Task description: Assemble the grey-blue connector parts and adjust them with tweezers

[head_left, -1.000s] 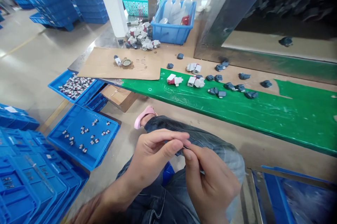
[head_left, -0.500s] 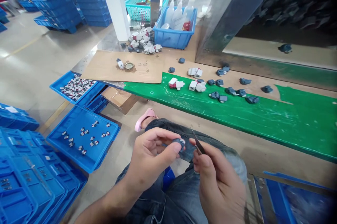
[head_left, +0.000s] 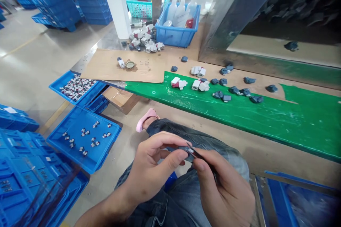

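Above my lap, my left hand [head_left: 157,163] pinches a small blue-grey plastic part [head_left: 183,149] between thumb and fingertips; the fingers cover much of it. My right hand [head_left: 221,177] is closed around a small pointed knife [head_left: 196,153], its dark tip reaching up against the part. Both hands meet at the part, fingertips nearly touching. Beyond them, several similar blue-grey parts [head_left: 234,90] lie on the bench near the green sheet [head_left: 266,124]. A few white-and-red pieces [head_left: 199,85] rest beside those.
Cardboard [head_left: 101,65] on the bench carries a bottle cap [head_left: 130,64]. Behind stand a white bottle [head_left: 115,10], a blue bin [head_left: 176,38] with squeeze bottles, and a pile of white pieces [head_left: 146,38]. At left, a blue tray [head_left: 87,163] holds several small assemblies. A metal frame [head_left: 221,42] rises at right.
My right hand has moved left and brought the knife from beside the part to against it. My left hand still holds the part, turned slightly. The view has tilted slightly.
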The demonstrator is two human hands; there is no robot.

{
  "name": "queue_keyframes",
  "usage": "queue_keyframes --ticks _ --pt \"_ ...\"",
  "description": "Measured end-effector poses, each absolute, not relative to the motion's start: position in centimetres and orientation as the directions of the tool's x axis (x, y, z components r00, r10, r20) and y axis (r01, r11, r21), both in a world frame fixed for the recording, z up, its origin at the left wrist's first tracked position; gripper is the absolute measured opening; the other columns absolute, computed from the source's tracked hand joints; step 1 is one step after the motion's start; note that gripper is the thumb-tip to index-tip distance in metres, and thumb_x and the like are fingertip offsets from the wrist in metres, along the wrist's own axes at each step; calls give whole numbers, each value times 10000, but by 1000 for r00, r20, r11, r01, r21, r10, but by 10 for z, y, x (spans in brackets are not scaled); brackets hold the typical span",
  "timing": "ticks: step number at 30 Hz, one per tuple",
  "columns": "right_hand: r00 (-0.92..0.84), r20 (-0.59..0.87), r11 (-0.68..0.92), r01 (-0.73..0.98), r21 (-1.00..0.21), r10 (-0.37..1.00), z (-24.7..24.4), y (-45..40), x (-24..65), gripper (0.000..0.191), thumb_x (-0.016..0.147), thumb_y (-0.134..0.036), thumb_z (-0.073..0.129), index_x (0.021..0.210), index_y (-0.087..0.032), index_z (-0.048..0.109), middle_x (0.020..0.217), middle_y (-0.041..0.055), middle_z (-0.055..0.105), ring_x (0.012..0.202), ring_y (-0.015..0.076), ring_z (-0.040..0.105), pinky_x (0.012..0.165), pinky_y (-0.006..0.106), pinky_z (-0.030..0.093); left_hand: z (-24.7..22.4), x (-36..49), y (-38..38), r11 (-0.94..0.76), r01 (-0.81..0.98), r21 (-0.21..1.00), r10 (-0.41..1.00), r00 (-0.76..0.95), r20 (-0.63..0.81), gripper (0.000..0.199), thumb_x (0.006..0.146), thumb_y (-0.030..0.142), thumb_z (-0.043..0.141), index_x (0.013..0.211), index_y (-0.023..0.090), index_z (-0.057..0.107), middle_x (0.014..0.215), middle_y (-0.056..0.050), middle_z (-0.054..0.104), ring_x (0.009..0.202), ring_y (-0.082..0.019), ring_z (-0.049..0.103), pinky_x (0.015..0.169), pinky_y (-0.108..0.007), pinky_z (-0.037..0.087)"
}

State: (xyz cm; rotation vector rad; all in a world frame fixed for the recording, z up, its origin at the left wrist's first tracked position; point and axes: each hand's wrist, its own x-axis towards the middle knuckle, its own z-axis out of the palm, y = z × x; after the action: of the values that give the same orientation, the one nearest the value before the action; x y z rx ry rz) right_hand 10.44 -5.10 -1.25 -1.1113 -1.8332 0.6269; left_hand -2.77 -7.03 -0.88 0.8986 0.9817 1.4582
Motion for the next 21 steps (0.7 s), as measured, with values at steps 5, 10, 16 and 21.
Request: queue_keyframes --ticks 5,10,16,21 --pt "-220 435 487 430 -760 873 -11 -51 104 117 847 -238 515 932 -246 593 739 -27 603 601 76 535 516 155 416 -8 -28 -70 -56 -360 931 997 -74 31 172 814 160 543 925 257 633 927 6 616 822 -101 581 668 -172 535" --pt "-233 448 504 453 -736 863 -9 -53 104 100 838 -219 523 906 -230 595 710 -22 603 583 84 540 491 168 408 -9 -28 -72 -88 -360 929 995 -72 66 182 807 145 550 934 248 631 935 -6 614 837 -111 581 664 -172 533" --pt "-215 465 509 463 -726 859 -10 -52 104 102 829 -207 521 882 -215 608 687 -2 609 556 111 553 463 202 406 -8 -29 -71 -103 -335 936 994 -73 84 182 802 148 554 946 227 633 937 -33 616 843 -129 580 648 -185 531" --pt "-213 469 512 457 -728 857 -11 -53 104 94 827 -195 524 863 -218 608 684 7 605 554 117 541 466 214 404 -6 -29 -71 -84 -312 946 995 -75 64 157 799 159 554 924 208 635 911 -43 610 816 -137 579 642 -201 532"
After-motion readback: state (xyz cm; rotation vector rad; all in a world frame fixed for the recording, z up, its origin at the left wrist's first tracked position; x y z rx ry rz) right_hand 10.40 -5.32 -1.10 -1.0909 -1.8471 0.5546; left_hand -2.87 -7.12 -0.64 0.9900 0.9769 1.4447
